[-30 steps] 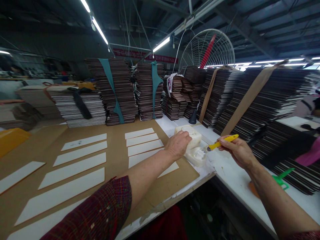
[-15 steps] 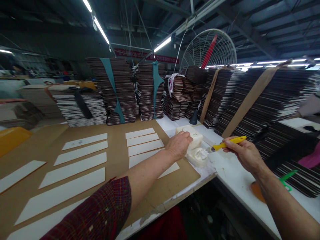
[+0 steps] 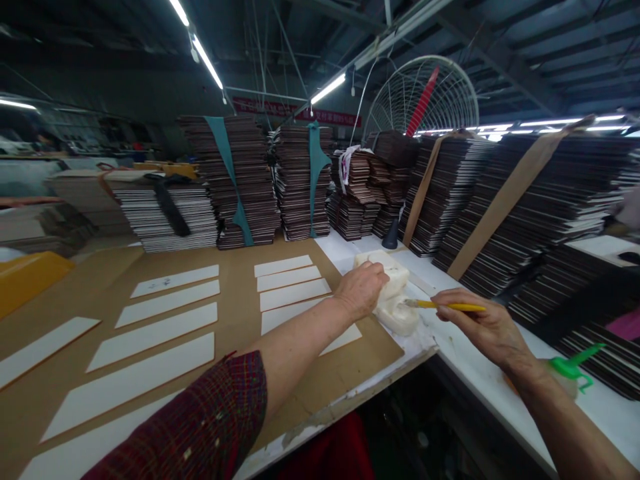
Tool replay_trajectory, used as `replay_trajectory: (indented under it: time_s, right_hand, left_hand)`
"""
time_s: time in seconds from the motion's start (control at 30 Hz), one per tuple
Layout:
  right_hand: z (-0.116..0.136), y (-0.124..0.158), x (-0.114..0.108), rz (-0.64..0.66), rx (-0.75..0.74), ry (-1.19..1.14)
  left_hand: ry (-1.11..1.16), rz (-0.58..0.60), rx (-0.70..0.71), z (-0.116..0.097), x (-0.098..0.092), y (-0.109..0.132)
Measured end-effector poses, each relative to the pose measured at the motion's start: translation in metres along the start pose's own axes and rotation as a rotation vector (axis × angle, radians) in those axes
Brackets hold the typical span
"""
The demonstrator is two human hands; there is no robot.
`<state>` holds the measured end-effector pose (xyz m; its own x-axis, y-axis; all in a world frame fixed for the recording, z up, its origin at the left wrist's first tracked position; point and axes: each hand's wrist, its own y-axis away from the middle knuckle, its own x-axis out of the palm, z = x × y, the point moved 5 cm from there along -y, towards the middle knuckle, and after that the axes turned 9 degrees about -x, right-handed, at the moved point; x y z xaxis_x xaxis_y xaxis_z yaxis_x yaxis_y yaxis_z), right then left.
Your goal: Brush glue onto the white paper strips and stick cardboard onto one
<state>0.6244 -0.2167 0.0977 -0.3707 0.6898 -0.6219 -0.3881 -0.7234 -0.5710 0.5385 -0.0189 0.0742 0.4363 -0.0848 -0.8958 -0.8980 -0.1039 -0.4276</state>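
Yellow brush [image 3: 467, 307] levelled, bristles [image 3: 411, 303] over white container [image 3: 401, 323]

left fingers [image 3: 376, 268]: gripping white container [image 3: 401, 318] | right fingers [image 3: 444, 298]: pinching yellow brush [image 3: 425, 304]

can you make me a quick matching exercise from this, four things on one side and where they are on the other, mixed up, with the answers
1. yellow-handled paintbrush
2. whitish, cut-open plastic container
3. flat white rectangular boards
4. long teal cloth strips

A. laid out on the brown sheet
B. hanging down dark stacks
C. held in the right hand
D. touched by the left hand

Pairs: 1-C, 2-D, 3-A, 4-B
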Motion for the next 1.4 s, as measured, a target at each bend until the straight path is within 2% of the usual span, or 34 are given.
replay_trajectory:
  time_s: [0.1,0.23,0.37,0.53,0.6,0.73,0.93,1.1,1.17,1.3,1.4]
  right_hand:
    - [0.0,0.002,0.002,0.009,0.061,-0.089]
    - [-0.009,0.002,0.01,0.035,0.248,-0.251]
    - [-0.031,0.003,0.001,-0.044,0.364,-0.354]
    - [-0.053,0.005,-0.018,-0.29,0.42,-0.542]
    - [-0.056,0.007,-0.019,-0.331,0.455,-0.553]
    - [-0.052,0.008,-0.009,-0.31,0.464,-0.515]
    - [-0.041,0.001,0.001,-0.144,0.448,-0.441]
    - [-0.051,0.002,-0.011,-0.348,0.451,-0.493]
    - [-0.053,0.005,-0.007,-0.335,0.484,-0.465]
    - [-0.048,0.006,0.004,-0.181,0.48,-0.424]
    - [-0.047,0.004,-0.003,-0.262,0.439,-0.454]
  left_hand:
    - [0.005,0.002,0.001,-0.001,0.0,0.0]
    - [0.01,0.008,-0.003,0.0,0.0,0.0]
    - [0.012,0.009,0.002,0.0,0.0,-0.001]
    - [0.008,0.001,-0.004,0.0,0.001,0.0]
    - [0.009,-0.004,-0.003,0.001,0.002,0.0]
    - [0.012,-0.013,0.003,0.001,0.002,0.0]
    - [0.011,-0.02,0.009,0.002,0.002,0.0]
    - [0.008,-0.013,0.009,0.002,0.003,0.0]
    - [0.007,-0.01,0.008,0.002,0.004,-0.001]
    - [0.006,-0.015,-0.002,0.001,0.003,0.0]
    - [0.007,-0.015,0.004,0.001,0.002,0.0]
